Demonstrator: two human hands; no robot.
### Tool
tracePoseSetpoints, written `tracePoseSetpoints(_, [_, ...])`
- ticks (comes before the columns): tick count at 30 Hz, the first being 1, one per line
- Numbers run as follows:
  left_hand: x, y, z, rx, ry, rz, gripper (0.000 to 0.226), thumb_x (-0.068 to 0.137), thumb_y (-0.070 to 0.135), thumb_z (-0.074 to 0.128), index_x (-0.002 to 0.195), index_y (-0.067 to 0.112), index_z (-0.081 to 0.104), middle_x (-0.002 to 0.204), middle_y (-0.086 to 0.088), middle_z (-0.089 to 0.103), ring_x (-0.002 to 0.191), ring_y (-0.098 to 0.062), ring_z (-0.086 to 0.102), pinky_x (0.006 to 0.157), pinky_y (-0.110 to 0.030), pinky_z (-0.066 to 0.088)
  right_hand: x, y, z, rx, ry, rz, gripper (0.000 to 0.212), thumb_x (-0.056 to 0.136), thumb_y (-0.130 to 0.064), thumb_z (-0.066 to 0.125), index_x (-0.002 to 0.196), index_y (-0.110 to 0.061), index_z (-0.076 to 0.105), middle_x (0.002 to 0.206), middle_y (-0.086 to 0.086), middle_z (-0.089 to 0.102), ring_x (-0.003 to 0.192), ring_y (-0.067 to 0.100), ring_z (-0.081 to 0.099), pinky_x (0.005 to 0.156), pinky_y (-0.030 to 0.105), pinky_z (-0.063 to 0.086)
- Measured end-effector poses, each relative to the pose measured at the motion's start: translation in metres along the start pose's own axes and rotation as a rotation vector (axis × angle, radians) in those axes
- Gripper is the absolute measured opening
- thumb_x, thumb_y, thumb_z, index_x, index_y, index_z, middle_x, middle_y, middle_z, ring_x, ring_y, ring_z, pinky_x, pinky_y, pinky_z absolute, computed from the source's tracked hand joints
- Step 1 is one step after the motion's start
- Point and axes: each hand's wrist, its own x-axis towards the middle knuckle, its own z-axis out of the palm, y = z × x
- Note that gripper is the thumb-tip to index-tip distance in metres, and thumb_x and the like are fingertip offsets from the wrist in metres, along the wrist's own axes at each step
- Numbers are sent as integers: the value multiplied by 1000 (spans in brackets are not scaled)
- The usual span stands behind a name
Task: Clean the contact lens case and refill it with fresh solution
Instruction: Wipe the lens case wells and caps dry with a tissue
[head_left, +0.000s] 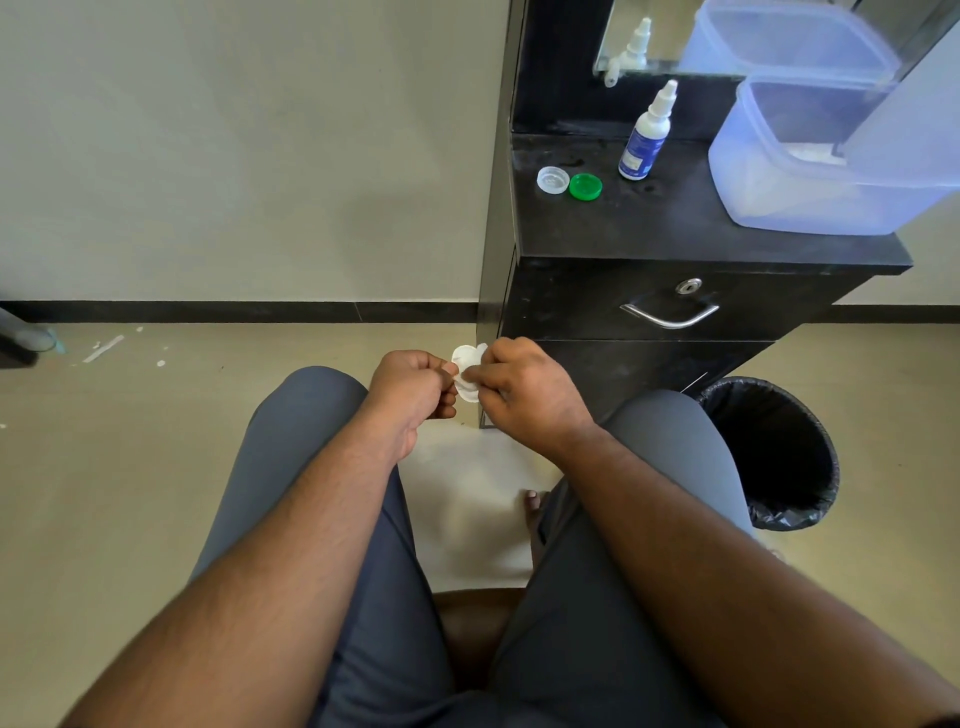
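Looking down from the head camera, the white contact lens case (467, 371) sits pinched between both hands above the knees, its long axis running near to far. The left hand (413, 389) closes on its left edge; the right hand (524, 387) closes on its right side, fingertips (475, 375) pressed over the middle, probably wiping a well. The clear cap (552, 180), green cap (585, 186) and solution bottle (647, 137) stand far right on the black cabinet (675, 234), nearer the right hand, which should fetch the bottle.
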Motion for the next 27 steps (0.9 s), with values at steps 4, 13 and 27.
tracePoseSetpoints(4, [0, 0, 2, 17, 8, 17, 17, 93, 4, 56, 78, 6, 64, 69, -8, 59, 57, -15, 54, 54, -28, 52, 2, 5, 0, 0, 55, 92, 22, 87, -9, 59, 104, -11, 74, 92, 6, 64, 85, 23, 54, 66, 40, 54])
tracePoseSetpoints(13, [5, 1, 2, 34, 71, 19, 22, 96, 8, 52, 76, 10, 61, 70, -6, 56, 60, -14, 50, 54, -27, 48, 0, 2, -2, -22, 91, 14, 22, 82, -6, 66, 101, -9, 74, 84, 6, 66, 77, 25, 55, 60, 34, 52])
tracePoseSetpoints(27, [4, 3, 1, 5, 79, 23, 23, 94, 4, 52, 74, 11, 59, 67, -5, 55, 58, -14, 48, 51, -26, 44, 1, 2, 1, -56, 112, 27, 23, 82, -7, 67, 105, -8, 73, 85, 6, 67, 76, 25, 55, 59, 33, 52])
